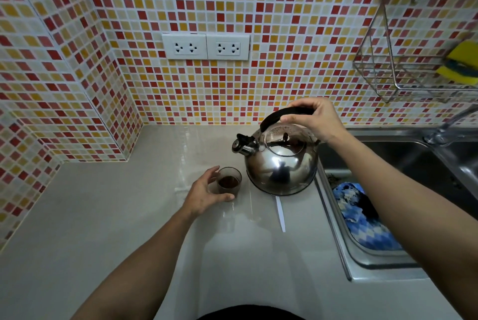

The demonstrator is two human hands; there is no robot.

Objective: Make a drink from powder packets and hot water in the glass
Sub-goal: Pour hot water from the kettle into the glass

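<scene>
A small smoky glass point(231, 180) stands on the pale counter point(129, 216) with dark brown powder or liquid at its bottom. My left hand point(204, 193) curls around its left side, thumb against its base. Just right of the glass sits a shiny steel kettle point(280, 164), its spout pointing left toward the glass. My right hand point(314, 119) grips the kettle's black arched handle from above. A thin white strip point(280, 213), perhaps a packet or stirrer, lies on the counter in front of the kettle.
A steel sink point(403, 162) lies to the right, with a blue and white cloth point(362, 219) in its near part and a tap point(445, 125) behind. A wire rack point(388, 71) with a yellow sponge hangs on the tiled wall. Two socket plates point(205, 47) sit above the counter.
</scene>
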